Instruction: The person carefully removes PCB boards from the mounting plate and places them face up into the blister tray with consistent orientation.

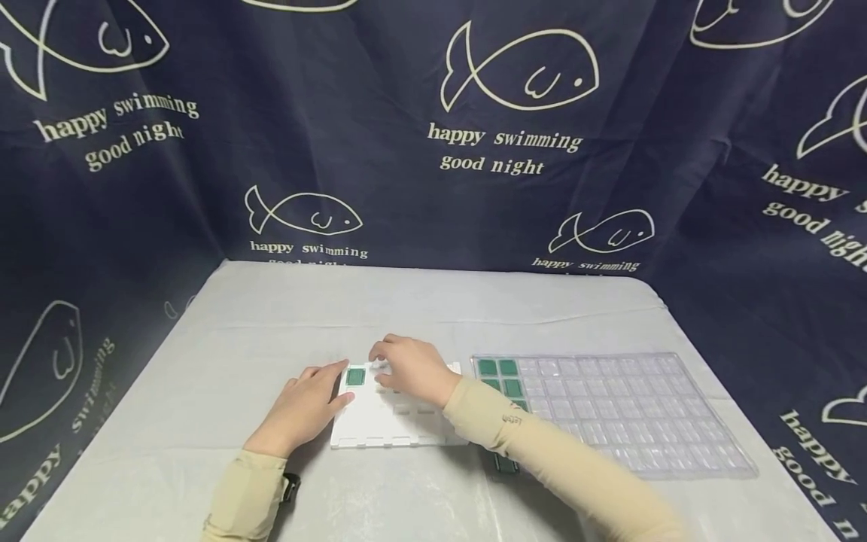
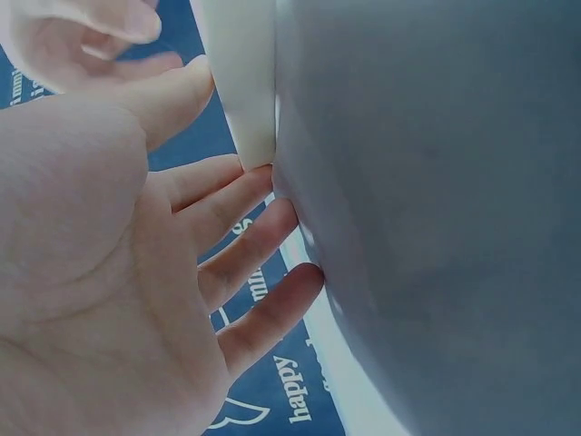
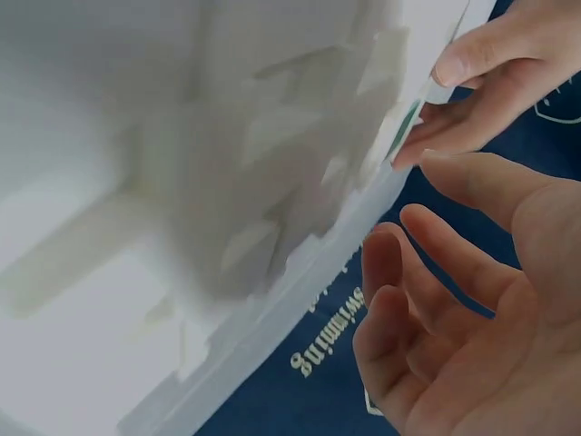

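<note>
A white board point(image 1: 366, 421) with raised slots lies flat on the table. One green square chip point(image 1: 355, 376) sits near its far left corner. My left hand point(image 1: 302, 407) rests at the board's left edge, fingers fairly straight, with thumb and index fingertip touching the rim near that corner. Over the board's far side is my right hand point(image 1: 415, 369), its fingers loosely bent. In the right wrist view this right hand point(image 3: 472, 300) shows nothing between thumb and fingers, close above the board's blurred slots point(image 3: 290, 136).
To the right lies a clear plastic tray point(image 1: 630, 410) of small compartments. Green chips point(image 1: 497, 367) fill several of its left compartments, and my right sleeve point(image 1: 542, 459) passes over its near left part. A dark blue printed curtain point(image 1: 406, 90) surrounds the white table point(image 1: 271, 309).
</note>
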Demonstrator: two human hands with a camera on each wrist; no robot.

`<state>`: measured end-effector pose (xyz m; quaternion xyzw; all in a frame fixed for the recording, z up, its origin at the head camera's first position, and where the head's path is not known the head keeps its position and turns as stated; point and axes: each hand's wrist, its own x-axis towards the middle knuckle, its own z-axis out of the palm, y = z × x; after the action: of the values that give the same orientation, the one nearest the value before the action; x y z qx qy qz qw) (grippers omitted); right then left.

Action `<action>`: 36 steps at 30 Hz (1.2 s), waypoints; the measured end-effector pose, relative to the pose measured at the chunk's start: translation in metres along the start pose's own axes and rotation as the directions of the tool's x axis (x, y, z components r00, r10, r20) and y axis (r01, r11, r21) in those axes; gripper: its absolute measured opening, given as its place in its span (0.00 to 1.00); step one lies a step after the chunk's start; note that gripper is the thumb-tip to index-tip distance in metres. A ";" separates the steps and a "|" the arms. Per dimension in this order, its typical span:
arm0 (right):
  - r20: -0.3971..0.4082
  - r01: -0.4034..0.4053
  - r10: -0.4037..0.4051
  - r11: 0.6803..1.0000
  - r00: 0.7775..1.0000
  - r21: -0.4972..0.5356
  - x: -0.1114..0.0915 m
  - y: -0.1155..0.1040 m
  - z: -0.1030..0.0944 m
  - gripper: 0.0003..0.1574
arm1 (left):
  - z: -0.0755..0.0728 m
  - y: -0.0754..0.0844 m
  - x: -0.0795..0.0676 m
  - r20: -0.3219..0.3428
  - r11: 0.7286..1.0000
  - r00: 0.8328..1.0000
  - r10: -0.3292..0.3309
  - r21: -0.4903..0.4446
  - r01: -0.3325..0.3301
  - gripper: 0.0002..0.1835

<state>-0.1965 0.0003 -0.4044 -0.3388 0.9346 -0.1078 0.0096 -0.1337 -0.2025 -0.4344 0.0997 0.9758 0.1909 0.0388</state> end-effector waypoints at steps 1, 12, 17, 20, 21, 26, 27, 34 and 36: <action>0.007 0.002 -0.002 1.000 1.000 0.003 0.002 -0.002 0.002 0.20 | 0.001 0.000 0.000 0.001 1.000 1.000 0.001 -0.001 -0.001 0.33; 0.033 0.007 -0.008 1.000 0.999 0.010 0.014 -0.010 0.015 0.21 | 0.006 0.005 0.005 -0.006 1.000 1.000 0.026 -0.016 -0.026 0.33; 0.037 0.028 -0.027 0.999 0.999 -0.021 0.018 -0.014 0.016 0.20 | 0.006 0.004 0.004 -0.013 0.999 1.000 0.028 -0.019 -0.028 0.32; 0.043 0.033 -0.031 0.999 0.999 -0.033 0.020 -0.016 0.015 0.21 | 0.006 0.003 0.004 -0.016 0.999 0.999 0.030 -0.022 -0.031 0.32; 0.047 0.033 -0.031 0.999 0.998 -0.034 0.021 -0.016 0.016 0.21 | 0.006 0.002 0.004 -0.017 0.999 0.999 0.031 -0.023 -0.031 0.32; 0.053 0.029 -0.028 1.000 0.998 -0.011 0.025 -0.018 0.016 0.21 | 0.004 0.001 0.002 -0.016 0.999 0.999 0.032 -0.022 -0.032 0.32; 0.047 0.029 -0.029 1.000 0.998 -0.009 0.026 -0.019 0.015 0.21 | 0.003 0.000 0.002 -0.015 0.999 0.999 0.031 -0.022 -0.032 0.32; 0.005 0.041 -0.040 0.998 0.999 -0.055 0.028 -0.021 0.014 0.23 | 0.001 -0.002 0.001 -0.013 1.000 1.000 0.026 -0.017 -0.027 0.32; 0.002 0.047 -0.047 0.997 0.999 -0.062 0.028 -0.021 0.014 0.23 | 0.000 -0.003 0.000 -0.010 1.000 1.000 0.021 -0.020 -0.021 0.32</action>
<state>-0.2031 -0.0357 -0.4116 -0.3607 0.9293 -0.0788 -0.0032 -0.1344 -0.2048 -0.4359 0.1087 0.9729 0.2014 0.0328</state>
